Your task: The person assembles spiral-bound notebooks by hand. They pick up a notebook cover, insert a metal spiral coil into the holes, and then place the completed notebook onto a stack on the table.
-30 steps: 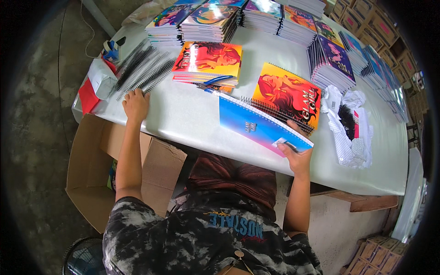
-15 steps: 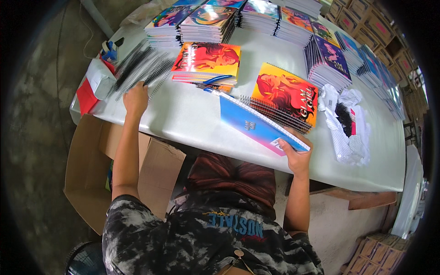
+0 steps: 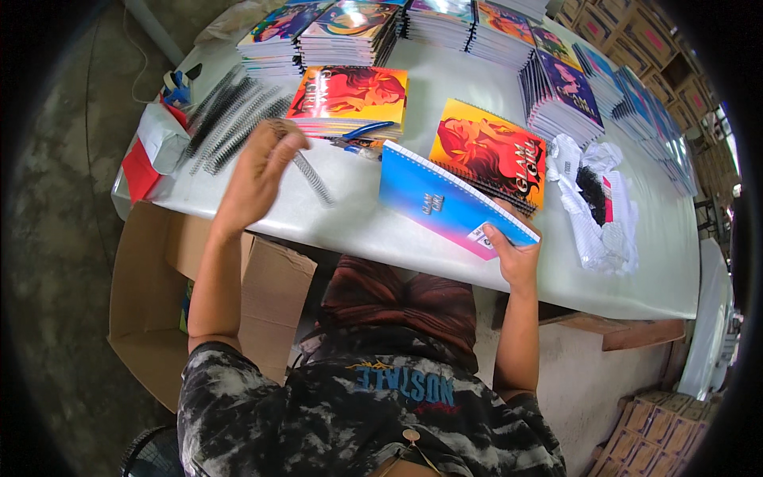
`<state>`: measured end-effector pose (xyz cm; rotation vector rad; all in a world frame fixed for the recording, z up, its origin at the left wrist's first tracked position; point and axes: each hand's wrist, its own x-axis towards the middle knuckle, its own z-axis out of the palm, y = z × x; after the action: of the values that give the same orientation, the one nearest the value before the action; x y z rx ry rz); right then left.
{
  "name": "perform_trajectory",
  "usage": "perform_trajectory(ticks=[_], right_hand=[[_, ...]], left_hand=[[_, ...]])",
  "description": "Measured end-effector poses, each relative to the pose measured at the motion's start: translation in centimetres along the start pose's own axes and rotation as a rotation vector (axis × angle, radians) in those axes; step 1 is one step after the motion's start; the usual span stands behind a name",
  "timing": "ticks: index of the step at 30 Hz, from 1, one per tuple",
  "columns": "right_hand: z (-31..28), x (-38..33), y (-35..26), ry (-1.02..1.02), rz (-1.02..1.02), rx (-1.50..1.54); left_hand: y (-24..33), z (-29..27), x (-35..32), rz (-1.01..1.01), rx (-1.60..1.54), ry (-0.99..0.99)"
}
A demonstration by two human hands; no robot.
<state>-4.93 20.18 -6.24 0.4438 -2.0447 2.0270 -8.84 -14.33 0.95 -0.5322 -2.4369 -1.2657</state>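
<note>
My left hand [image 3: 261,171] is raised above the table with its fingers closed on a dark spiral binding coil [image 3: 312,178], which hangs down to the right of the fingers. In my right hand [image 3: 515,258] is an unbound blue-and-pink notebook [image 3: 433,200], gripped at its lower right corner with the thumb on the cover. A white punched edge runs along its upper side. Left of it lies a heap of loose coils [image 3: 230,119]. Between the notebook and a stack of red-and-yellow notebooks [image 3: 350,95] rest blue-handled pliers [image 3: 366,131]. Bound red-and-yellow notebooks [image 3: 489,147] lie just beyond the held one.
Several notebook stacks [image 3: 350,32] line the table's far side, and more [image 3: 564,91] stand at the right. Crumpled white wrapping [image 3: 608,238] with small black pieces lies right. A white package [image 3: 163,139] sits at the left edge. Below is an open cardboard box [image 3: 274,298].
My left hand has lifted off the coil heap and moved right toward the notebook, carrying one coil. The right hand still holds the notebook in nearly the same place.
</note>
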Motion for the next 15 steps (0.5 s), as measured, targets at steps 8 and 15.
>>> perform_trajectory(ticks=[8,15], right_hand=[[-0.1,0.1,0.4,0.001,0.016,0.03],[-0.3,0.3,0.2,-0.04,-0.056,-0.03]], left_hand=[[0.7,5.3,1.0,-0.198,-0.178,-0.306],[0.4,4.6,2.8,-0.396,-0.315,-0.465]])
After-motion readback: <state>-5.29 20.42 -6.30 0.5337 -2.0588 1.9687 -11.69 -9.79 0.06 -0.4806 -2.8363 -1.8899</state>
